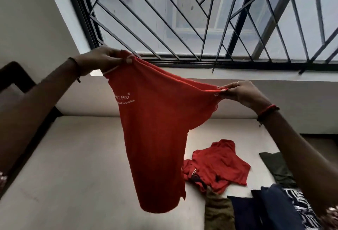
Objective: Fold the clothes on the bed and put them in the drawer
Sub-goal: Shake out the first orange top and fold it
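1. Red cotton T-shirt with white printed lettering [157, 129] held up in the air above the pale beige mattress of the bed [82, 165], hanging free, lower hem clear of the surface.
2. Left hand [102, 61]: fingers and thumb curled, pinching the shirt's top edge at the left; dark thread band on the wrist.
3. Right hand [243, 92]: fingers pinching the shirt's top edge at the right; red thread band on the wrist. Fabric sags between the two grips.
4. Crumpled red garment [217, 165] lies unfolded on the mattress, below and right of the held shirt.
5. Dark olive cloth [276, 167] lies to its right; olive-brown garment [219, 211], navy garment [256, 209] and black-and-white patterned fabric [300, 209] sit at the lower right edge.
6. Barred black metal window grille [201, 19] fills the wall behind.
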Demonstrator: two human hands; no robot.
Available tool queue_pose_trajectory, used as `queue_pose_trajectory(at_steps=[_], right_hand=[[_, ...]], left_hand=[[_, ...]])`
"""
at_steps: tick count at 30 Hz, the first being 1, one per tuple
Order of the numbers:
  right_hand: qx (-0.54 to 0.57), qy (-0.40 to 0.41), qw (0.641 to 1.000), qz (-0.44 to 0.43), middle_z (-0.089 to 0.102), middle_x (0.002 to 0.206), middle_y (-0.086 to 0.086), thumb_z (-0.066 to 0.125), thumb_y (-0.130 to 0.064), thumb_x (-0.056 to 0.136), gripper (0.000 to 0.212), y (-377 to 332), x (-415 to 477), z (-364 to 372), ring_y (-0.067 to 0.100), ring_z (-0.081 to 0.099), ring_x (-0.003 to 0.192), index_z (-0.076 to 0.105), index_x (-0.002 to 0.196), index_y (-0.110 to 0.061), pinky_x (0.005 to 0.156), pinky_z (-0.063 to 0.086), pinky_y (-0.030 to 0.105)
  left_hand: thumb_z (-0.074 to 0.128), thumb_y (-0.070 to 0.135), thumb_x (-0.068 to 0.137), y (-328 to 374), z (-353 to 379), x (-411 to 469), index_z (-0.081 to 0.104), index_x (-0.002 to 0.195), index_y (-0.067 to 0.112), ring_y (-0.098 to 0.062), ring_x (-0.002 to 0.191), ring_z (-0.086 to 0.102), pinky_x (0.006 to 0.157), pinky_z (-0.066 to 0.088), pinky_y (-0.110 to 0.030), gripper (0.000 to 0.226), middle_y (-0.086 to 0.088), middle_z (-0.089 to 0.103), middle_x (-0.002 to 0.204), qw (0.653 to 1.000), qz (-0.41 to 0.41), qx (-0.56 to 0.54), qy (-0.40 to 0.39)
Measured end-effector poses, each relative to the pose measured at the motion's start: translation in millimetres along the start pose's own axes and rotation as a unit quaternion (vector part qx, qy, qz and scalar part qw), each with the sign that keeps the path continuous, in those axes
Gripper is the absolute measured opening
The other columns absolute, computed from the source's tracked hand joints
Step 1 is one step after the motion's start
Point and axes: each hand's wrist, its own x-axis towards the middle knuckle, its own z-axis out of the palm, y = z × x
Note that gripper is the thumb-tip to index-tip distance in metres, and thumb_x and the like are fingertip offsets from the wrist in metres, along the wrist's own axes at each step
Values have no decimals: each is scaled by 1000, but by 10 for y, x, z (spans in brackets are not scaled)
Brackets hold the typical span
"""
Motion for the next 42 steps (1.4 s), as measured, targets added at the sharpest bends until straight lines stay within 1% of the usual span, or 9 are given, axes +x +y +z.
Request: queue_pose_trajectory(at_steps=[6, 12, 23, 26, 30, 32, 35, 40, 42], right_hand=[[48, 98, 994, -1, 65, 82, 18, 49, 18, 85, 18, 322, 748, 124, 25, 67, 78, 65, 88, 11, 69, 59, 23], [75, 115, 988, -75, 67, 83, 17, 48, 17, 82, 25, 161, 867, 23, 26, 68, 81, 65, 79, -1, 76, 58, 26], [-112, 97, 978, -148, 72, 91, 6, 64, 8, 78, 26, 1291, 87, 77, 14, 68, 87, 73, 91, -12, 82, 53, 30], [-215, 46, 969, -112, 72, 92, -1, 61, 14, 75, 31, 2241, -191, 405, -13, 62, 84, 73, 91, -10, 80, 48, 11], [-260, -43, 962, -65, 65, 94, -21, 58, 18, 74, 39, 3401, -634, 834, -24, 54, 91, 71, 94, -12, 85, 45, 7], [-305, -95, 946, -51, 70, 93, -12, 57, 15, 75, 36, 3962, -827, 1004, -20, 57, 92, 73, 94, -12, 84, 40, 1], [-385, -198, 900, 45, 72, 93, 4, 50, 0, 84, 37, 4645, -1184, 1213, 12, 67, 85, 61, 95, -34, 74, 48, 21], [-497, -359, 785, 85, 56, 130, 2, 34, -24, 98, 36, 5076, -1680, 1442, 25, 57, 115, 48, 131, -30, 88, 42, 31], [-541, -397, 740, 55, 53, 134, -1, 17, -43, 93, 51, 5195, -1746, 1473, 24, 54, 118, 43, 134, -30, 90, 41, 32]], left_hand=[[65, 26, 83, -297, 255, 396, 71, 85, 41, -2, 69, 65, 52, 50, -12, 16, 16, 70, 76, 998, -57, -28, 11], [52, 4, 94, -362, 123, 642, 63, 113, 20, 3, 62, 65, 57, 54, -14, 28, 8, 70, 82, 996, -42, -51, 59], [61, -13, 79, -1002, 822, -279, 71, 88, 50, 16, 74, 61, 71, 45, -3, 65, 22, 70, 80, 1000, 0, -27, 12], [70, 13, 83, -1789, 1430, -722, 69, 111, 31, 19, 105, 53, 84, 45, -11, 34, 36, 61, 110, 999, 6, 47, 4], [48, 58, 84, -2872, 2380, -1412, 55, 116, 43, 21, 127, 28, 92, 41, -41, 36, 30, 49, 132, 987, -1, 150, 57], [66, 33, 76, -3320, 2908, -1842, 57, 111, 41, 17, 129, 28, 85, 39, -47, 37, 43, 34, 137, 983, -26, 176, 53], [71, 22, 67, -3885, 3630, -2525, 62, 105, 32, 0, 120, 42, 80, 41, -50, 40, 51, 16, 138, 983, -73, 163, 35], [65, 10, 76, -4572, 4508, -3506, 57, 111, 37, 19, 129, 27, 95, 34, -53, 44, 49, 33, 132, 969, -227, 88, 35], [66, 0, 82, -4627, 4718, -3696, 53, 114, 40, -4, 129, 44, 102, 28, -52, 53, 20, 56, 130, 954, -293, 63, 23]])
